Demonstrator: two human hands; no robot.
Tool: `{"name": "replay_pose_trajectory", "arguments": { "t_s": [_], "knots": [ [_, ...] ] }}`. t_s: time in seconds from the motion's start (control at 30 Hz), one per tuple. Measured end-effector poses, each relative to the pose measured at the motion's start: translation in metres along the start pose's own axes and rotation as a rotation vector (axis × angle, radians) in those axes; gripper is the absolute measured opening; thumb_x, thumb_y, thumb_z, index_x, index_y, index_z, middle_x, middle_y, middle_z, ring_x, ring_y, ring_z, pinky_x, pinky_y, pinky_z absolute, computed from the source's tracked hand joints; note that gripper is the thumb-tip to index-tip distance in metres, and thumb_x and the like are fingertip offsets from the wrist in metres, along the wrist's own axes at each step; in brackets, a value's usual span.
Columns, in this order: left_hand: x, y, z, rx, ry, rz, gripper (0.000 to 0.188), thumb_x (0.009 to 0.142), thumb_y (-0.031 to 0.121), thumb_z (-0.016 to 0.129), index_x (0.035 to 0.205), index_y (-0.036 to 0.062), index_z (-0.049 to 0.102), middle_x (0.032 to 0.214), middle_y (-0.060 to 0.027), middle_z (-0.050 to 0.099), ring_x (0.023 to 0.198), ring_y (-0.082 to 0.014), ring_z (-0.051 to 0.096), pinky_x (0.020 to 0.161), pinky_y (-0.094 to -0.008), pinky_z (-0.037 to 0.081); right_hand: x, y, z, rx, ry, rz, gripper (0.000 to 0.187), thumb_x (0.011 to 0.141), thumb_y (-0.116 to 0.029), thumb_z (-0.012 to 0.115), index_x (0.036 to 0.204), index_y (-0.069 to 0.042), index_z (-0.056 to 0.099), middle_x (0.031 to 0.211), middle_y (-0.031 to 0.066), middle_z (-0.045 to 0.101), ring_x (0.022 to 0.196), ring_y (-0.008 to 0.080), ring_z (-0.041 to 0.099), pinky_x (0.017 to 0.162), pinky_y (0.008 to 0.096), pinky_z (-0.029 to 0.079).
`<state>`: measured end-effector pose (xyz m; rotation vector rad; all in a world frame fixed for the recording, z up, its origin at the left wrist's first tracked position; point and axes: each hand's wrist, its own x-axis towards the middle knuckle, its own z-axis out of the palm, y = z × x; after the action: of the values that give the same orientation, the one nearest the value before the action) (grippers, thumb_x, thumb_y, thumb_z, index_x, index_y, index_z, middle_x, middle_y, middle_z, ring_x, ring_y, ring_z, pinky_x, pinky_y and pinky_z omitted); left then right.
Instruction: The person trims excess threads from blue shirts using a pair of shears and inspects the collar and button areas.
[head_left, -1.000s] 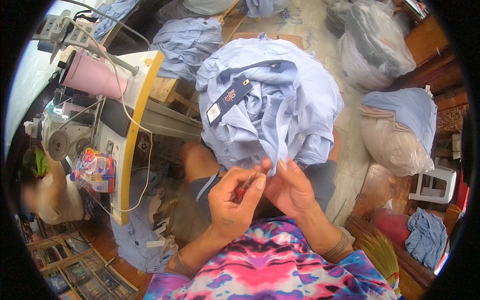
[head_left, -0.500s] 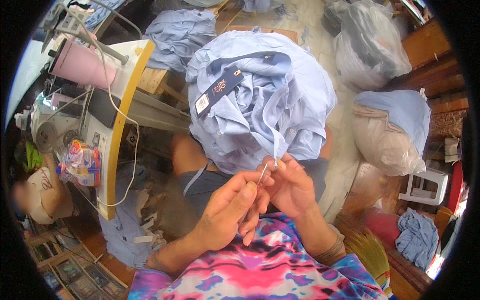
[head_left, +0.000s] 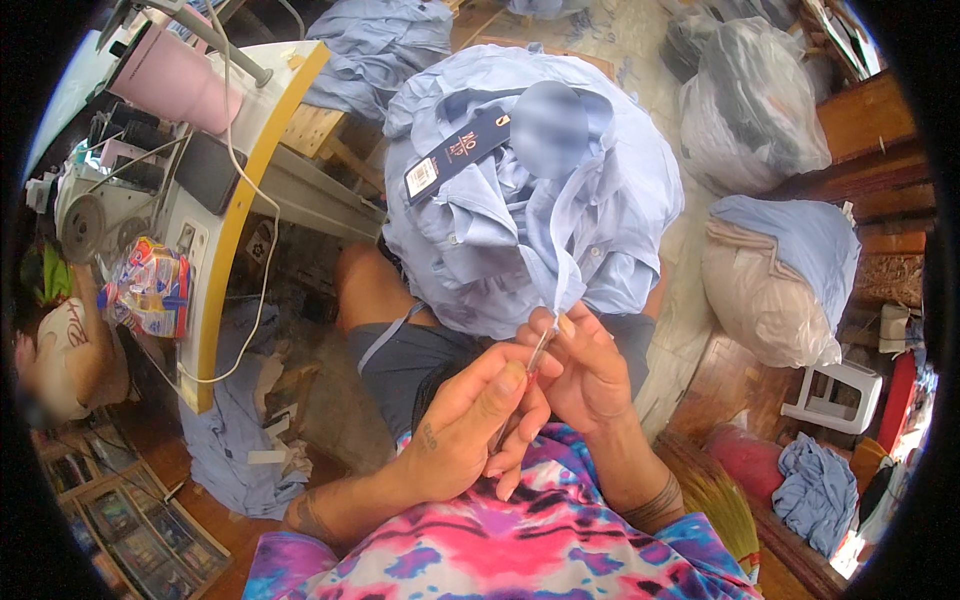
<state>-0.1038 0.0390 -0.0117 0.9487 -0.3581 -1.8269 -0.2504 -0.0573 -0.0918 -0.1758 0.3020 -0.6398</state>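
A light blue shirt (head_left: 620, 220) lies bunched in a pile over my lap, with a dark hang tag (head_left: 458, 157) on it. A narrow strip of its cloth runs down to my right hand (head_left: 588, 365), which pinches the end between thumb and fingers. My left hand (head_left: 475, 405) is closed around a slim, pointed metal tool (head_left: 541, 350); its exact kind is hard to make out. The tool's tip meets the pinched cloth at my right fingertips. Most of its lower part is hidden by my left fingers.
To the left, a yellow-edged table (head_left: 215, 290) carries a pink tumbler (head_left: 175, 78), a dark phone (head_left: 207, 172) and a colourful plastic packet (head_left: 150, 290). Clear bags (head_left: 755, 110), a wrapped cloth bundle (head_left: 775, 280), a white stool (head_left: 832, 397) and a broom (head_left: 715, 500) stand right. Another person (head_left: 85, 350) sits far left.
The view has shifted slightly. The tool's tip, in my left hand, has come closer to the pinched cloth, and my right hand keeps its grip on the shirt.
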Motion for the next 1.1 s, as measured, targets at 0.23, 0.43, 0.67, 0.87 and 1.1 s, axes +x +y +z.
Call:
{"name": "replay_pose_trajectory", "arguments": {
  "t_s": [0.23,0.43,0.67,0.87,1.1],
  "knots": [
    [-0.003,-0.002,-0.002,0.003,-0.006,0.007,0.059,0.112,0.051,0.035,0.136,-0.0009,0.047,0.082,-0.0096,0.053,0.048,-0.0090,0.045,0.043,-0.0303,0.055,-0.004,0.002,-0.003,-0.052,-0.004,-0.020,0.038,0.103,-0.014,0.066,0.137,-0.009,0.050,0.111,0.0069,0.065,0.097,0.0172,0.064,0.088,0.0348,0.054],
    [-0.006,-0.007,-0.006,-0.019,-0.001,0.033,0.059,0.111,0.052,0.036,0.137,-0.0004,0.046,0.083,-0.0113,0.056,0.048,-0.0098,0.047,0.044,-0.0317,0.056,-0.006,0.008,0.000,-0.182,0.069,-0.061,0.038,0.101,-0.010,0.068,0.134,-0.007,0.049,0.114,0.0096,0.067,0.101,0.0175,0.066,0.090,0.0352,0.055],
    [-0.010,-0.017,-0.005,-0.134,0.048,0.039,0.057,0.112,0.051,0.033,0.137,0.0022,0.046,0.083,-0.0101,0.055,0.046,-0.0105,0.045,0.041,-0.0327,0.054,-0.006,0.020,-0.004,-0.303,0.120,-0.181,0.035,0.099,-0.001,0.068,0.128,-0.005,0.049,0.113,0.0104,0.068,0.100,0.0177,0.067,0.090,0.0351,0.056],
    [-0.016,-0.030,-0.004,-0.563,0.035,0.005,0.049,0.113,0.046,0.033,0.136,0.0044,0.048,0.086,-0.0084,0.053,0.043,-0.0105,0.039,0.036,-0.0305,0.045,0.000,0.024,-0.010,-0.432,0.105,-0.212,0.034,0.097,0.003,0.070,0.124,-0.004,0.050,0.105,0.0119,0.070,0.095,0.0194,0.070,0.088,0.0352,0.057],
    [-0.021,-0.034,-0.001,-0.594,0.066,0.022,0.052,0.114,0.048,0.029,0.136,0.0056,0.049,0.084,-0.0082,0.052,0.042,-0.0083,0.035,0.033,-0.0280,0.041,0.000,0.020,-0.022,-0.524,0.039,-0.190,0.035,0.095,0.004,0.072,0.121,-0.004,0.050,0.106,0.0138,0.071,0.097,0.0201,0.070,0.088,0.0357,0.057]
  ]
}}
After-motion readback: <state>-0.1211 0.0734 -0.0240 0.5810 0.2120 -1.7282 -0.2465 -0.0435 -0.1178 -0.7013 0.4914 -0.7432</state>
